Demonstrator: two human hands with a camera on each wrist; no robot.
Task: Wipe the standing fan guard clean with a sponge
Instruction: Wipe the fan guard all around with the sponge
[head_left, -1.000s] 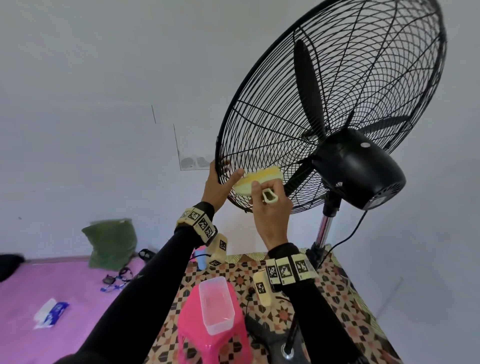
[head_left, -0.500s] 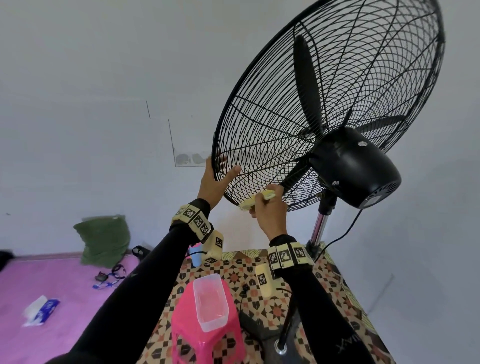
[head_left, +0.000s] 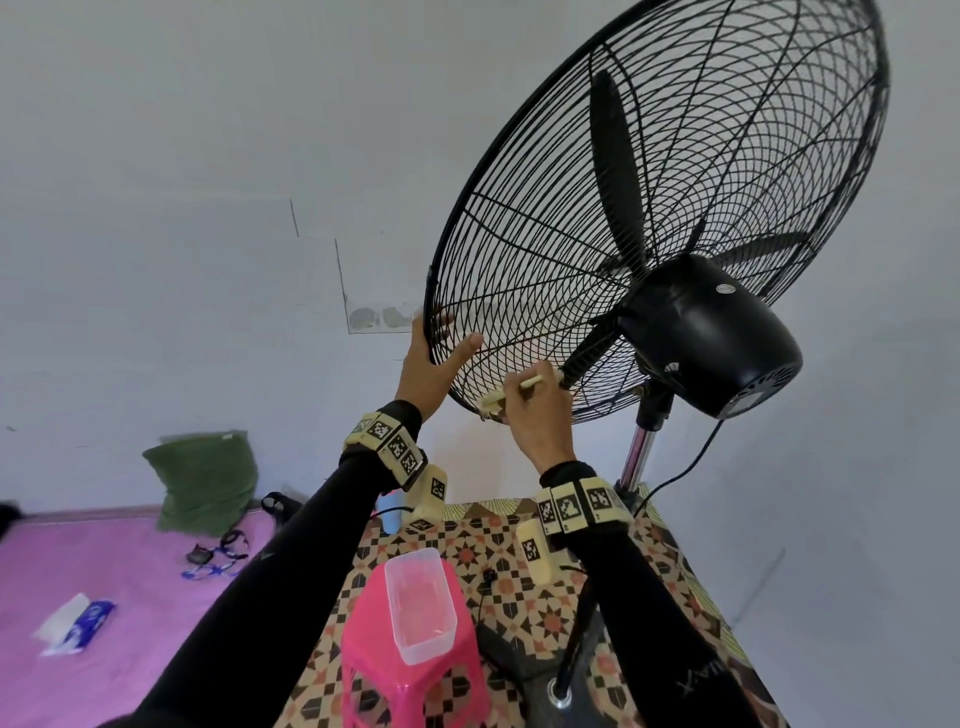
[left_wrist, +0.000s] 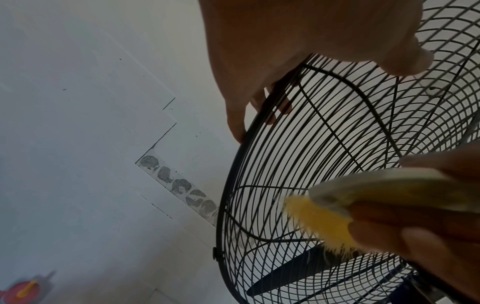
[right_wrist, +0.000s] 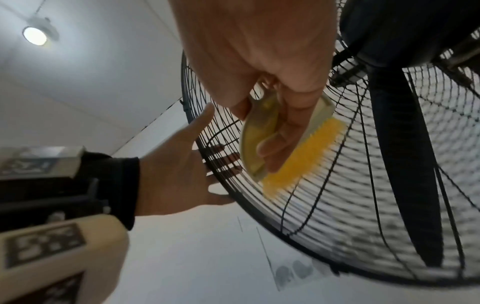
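Fan guard: black round wire fan guard (head_left: 597, 260) stood right, atop its stand.
Left hand (head_left: 426, 369): gripped the rim, steadying.
Right hand (head_left: 535, 410): clasped yellow bristled scrubber (right_wrist: 298, 152) against low wires.
Advice: short, light strokes along wires; brace rim.

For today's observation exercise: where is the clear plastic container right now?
In the head view, the clear plastic container sits on top of the pink stool, low in the picture between the person's two forearms, below the fan guard.

A clear plastic tub (head_left: 422, 603) sat on a pink stool (head_left: 410, 675); a green cushion (head_left: 205, 475) leaned against the wall beside the pink mat (head_left: 104, 561).
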